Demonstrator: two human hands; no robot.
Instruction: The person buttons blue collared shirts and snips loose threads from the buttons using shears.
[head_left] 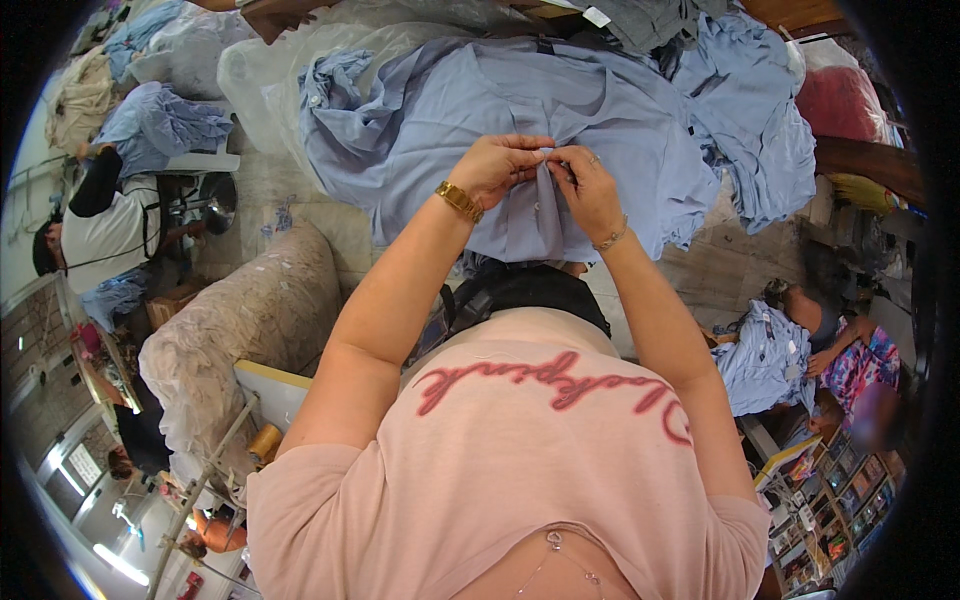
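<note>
A light blue shirt (440, 110) lies spread out in front of me, its button placket running toward my body. My left hand (497, 170), with a gold watch above it, pinches the edge of the placket. Close beside it, my right hand (588, 187) grips the same strip of cloth between thumb and fingers. The fingertips of both hands nearly meet there. Below them a raised fold of the shirt hangs toward the near edge. Whether a button sits between my fingers is too small to tell.
More blue garments (745, 120) are heaped at the right, beside a grey cloth (640, 25). Clear plastic sheeting (260, 75) lies at the far left. A large wrapped roll (250, 310) stands left of me. Other people sit at both sides, one handling a blue garment (762, 355).
</note>
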